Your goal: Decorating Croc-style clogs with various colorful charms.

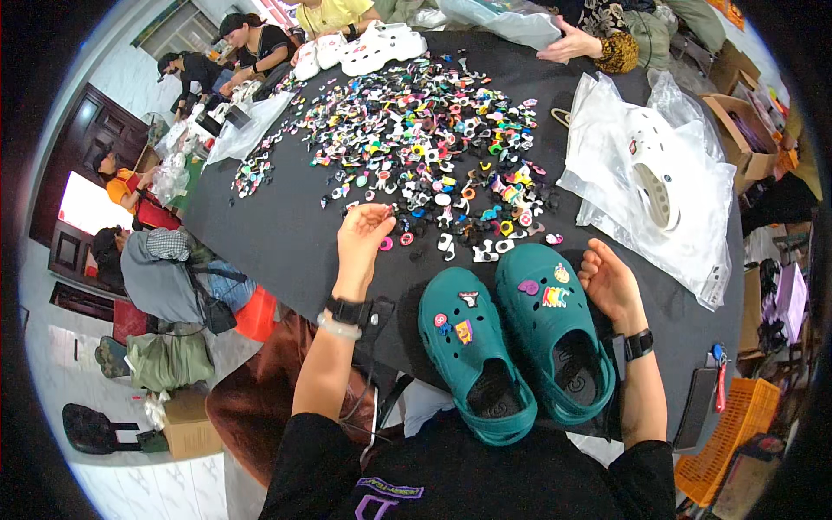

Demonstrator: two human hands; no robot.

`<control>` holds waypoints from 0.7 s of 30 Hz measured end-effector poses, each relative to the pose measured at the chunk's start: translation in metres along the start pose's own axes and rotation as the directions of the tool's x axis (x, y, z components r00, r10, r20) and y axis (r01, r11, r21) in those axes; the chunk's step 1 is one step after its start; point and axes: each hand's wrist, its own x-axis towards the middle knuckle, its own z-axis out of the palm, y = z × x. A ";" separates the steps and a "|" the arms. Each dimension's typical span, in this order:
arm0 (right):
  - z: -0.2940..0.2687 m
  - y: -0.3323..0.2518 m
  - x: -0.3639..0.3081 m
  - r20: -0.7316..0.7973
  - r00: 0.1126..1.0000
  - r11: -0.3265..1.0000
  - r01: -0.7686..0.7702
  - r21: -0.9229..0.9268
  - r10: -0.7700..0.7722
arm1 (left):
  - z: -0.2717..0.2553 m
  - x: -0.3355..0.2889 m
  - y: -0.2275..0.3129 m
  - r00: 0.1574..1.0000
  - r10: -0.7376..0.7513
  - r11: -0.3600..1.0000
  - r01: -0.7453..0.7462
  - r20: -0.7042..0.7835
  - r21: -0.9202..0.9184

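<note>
W/ L hand [364, 238] thumb & index narrowed on what looks like a small reddish charm [389, 211], keep pinch light, ideally w/ R hand [610, 284] (fingers loosely curled, nothing visibly held) steadying teal clogs [536, 328], toes twd charm pile [425, 130], at nr edge of black table [286, 234].

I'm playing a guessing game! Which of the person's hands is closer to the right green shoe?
Right. The right hand is just beside the right green shoe; the left hand is farther away, past the left green shoe, near the loose charms.
</note>
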 end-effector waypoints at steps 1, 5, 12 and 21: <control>0.000 0.000 0.000 -0.007 1.000 1.000 0.002 0.000 -0.002 | 0.001 -0.014 0.011 0.998 0.056 0.998 -0.055 0.036 -0.043; 0.001 0.000 0.000 -0.012 1.000 1.000 -0.012 0.009 0.012 | 0.002 -0.098 0.052 0.973 0.029 0.975 -0.078 0.229 0.207; 0.002 -0.001 -0.002 0.017 1.000 1.000 -0.006 0.019 0.006 | 0.019 -0.180 0.061 0.867 0.362 0.795 -0.479 0.341 0.373; 0.000 -0.002 -0.001 -0.033 0.999 0.999 0.011 0.046 -0.009 | 0.040 -0.197 0.042 0.885 0.422 0.764 -0.464 0.196 0.448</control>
